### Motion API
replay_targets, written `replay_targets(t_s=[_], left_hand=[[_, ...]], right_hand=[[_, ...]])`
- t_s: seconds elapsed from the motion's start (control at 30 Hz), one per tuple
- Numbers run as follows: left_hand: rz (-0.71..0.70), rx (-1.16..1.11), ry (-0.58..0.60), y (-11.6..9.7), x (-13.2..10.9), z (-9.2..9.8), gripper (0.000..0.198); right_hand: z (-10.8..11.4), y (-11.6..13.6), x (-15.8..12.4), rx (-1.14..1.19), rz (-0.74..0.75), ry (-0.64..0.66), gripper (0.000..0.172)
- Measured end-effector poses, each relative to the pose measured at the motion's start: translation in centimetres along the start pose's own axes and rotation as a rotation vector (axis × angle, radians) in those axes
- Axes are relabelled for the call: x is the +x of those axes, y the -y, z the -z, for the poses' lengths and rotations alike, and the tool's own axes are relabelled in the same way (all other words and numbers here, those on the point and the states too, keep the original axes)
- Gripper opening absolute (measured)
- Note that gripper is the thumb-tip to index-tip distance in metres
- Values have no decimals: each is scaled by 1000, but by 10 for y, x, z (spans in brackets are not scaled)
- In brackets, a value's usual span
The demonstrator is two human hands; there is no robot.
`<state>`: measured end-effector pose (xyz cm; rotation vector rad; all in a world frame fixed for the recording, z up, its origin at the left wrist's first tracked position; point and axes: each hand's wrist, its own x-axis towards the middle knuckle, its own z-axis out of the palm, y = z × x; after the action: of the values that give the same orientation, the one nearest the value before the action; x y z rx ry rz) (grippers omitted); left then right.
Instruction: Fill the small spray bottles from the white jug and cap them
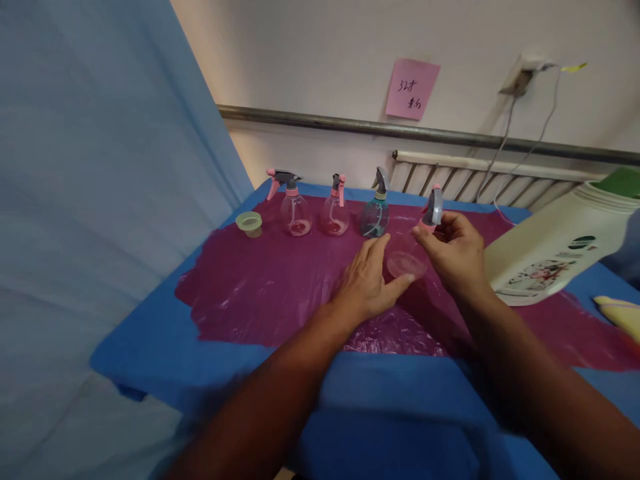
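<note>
A clear spray bottle (405,265) stands before me on the magenta plastic sheet. My left hand (366,283) is around its body, the thumb on the near side and the fingers on the left. My right hand (456,252) pinches the pink collar under the grey trigger head (434,208) of this bottle. Whether the collar is screwed fully on cannot be seen. Behind it stand a blue-green spray bottle (375,217) and two clear ones with pink collars, the middle spray bottle (335,217) and the left spray bottle (296,215).
A small pale green cup (250,225) stands at the left. A large white jug (555,250) with a green cap leans at the right, close to my right forearm. Something yellow (620,313) lies by the right edge. A wall pipe (350,125) and radiator (480,170) are behind the table.
</note>
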<state>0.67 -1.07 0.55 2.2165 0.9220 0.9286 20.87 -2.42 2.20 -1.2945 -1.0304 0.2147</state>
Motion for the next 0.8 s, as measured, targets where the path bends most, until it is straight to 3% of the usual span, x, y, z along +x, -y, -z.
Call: replay_targets(t_s=[0.17,0.3,0.47,0.8], left_hand=[[47,-58,60,2,1,-3,99],[24,-79,59,7,2,-6,78],[69,-93,24,9,4,-7,63],[108,-10,78,4,7,-3,69]], right_hand=[[-9,6,-33,126,-40,92,44],[-10,4,-43,150,-36,130,42],[-11,2,-47,135,-19,179,40],[-14,2,-41,95,34,97,48]])
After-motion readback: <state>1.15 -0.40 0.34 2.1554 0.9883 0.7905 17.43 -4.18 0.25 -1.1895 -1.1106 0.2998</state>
